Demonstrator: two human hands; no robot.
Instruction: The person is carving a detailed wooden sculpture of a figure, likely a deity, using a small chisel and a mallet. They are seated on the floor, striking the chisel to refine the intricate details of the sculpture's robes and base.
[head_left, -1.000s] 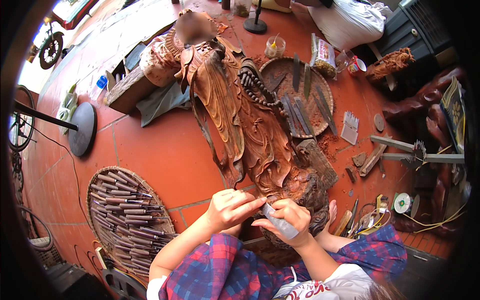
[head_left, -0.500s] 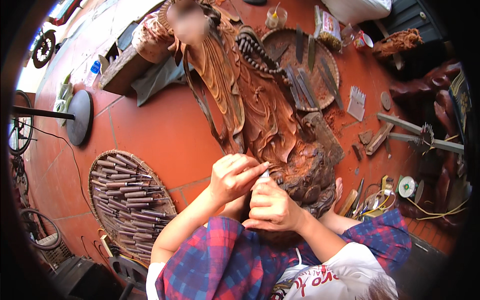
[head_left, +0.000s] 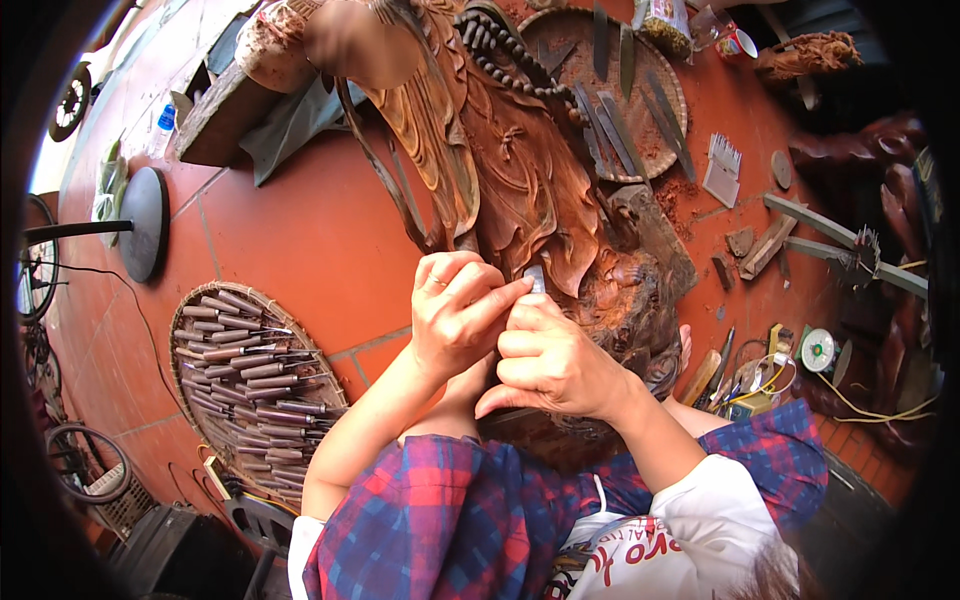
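A carved brown wooden statue [head_left: 510, 165] of a robed figure lies slanted away from me, its rough base [head_left: 630, 300] nearest my legs. At the robe's lower hem, my right hand [head_left: 560, 360] is closed with its thumb and fingers round a small grey flat piece [head_left: 537, 278]. Whether that piece is a blade or an abrasive strip, I cannot make out. My left hand [head_left: 458, 310] is curled beside it, its index fingertip pressed against the grey piece. The rest of the piece is hidden in my right fingers.
To the left, a round woven tray [head_left: 185, 335] holds many wooden-handled chisels [head_left: 265, 383]. Flat files [head_left: 665, 125] lie in another basket [head_left: 575, 30] beyond the statue. Right of it are a wire brush [head_left: 722, 168], wood offcuts [head_left: 770, 250] and cords [head_left: 870, 415].
Both hands have moved up the statue, away from me, to the robe's hem. More of the grey piece shows above my fingers. The whole view has shifted a little.
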